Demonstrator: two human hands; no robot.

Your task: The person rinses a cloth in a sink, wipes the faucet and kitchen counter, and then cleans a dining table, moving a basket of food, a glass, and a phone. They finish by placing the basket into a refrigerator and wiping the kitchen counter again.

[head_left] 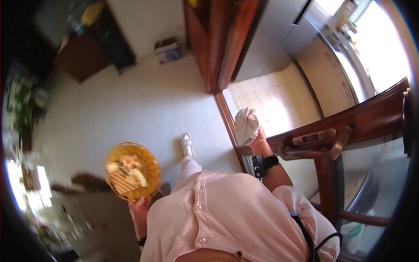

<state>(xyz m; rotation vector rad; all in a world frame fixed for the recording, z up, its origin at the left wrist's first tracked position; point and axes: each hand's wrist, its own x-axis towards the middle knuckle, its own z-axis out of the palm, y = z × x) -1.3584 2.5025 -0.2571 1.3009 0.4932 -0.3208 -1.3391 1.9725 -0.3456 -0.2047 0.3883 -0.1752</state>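
My left hand (pixel 139 208) is closed on the near rim of a round yellow woven basket (pixel 152 168), out to my left. Several flat pieces with brown stripes (pixel 123 180), perhaps toasted bread or biscuits, lie inside along with pale ones; their exact kind is unclear. A crumpled off-white cloth (pixel 246 126) is bunched in my right hand (pixel 259 139), which is held ahead and to the right. The cloth covers most of those fingers. Beyond that hand runs the sill of a doorway, and a wooden glass door (pixel 371 118) stands beside my right forearm.
The door's bronze handle (pixel 316 146) juts out near my right wrist. Through the doorway are beige cabinets (pixel 321 70) and a tall grey appliance (pixel 270 39). A small box (pixel 168 50) sits on the tiled floor (pixel 131 105) ahead. Blurred dark furniture (pixel 91 209) stands at left.
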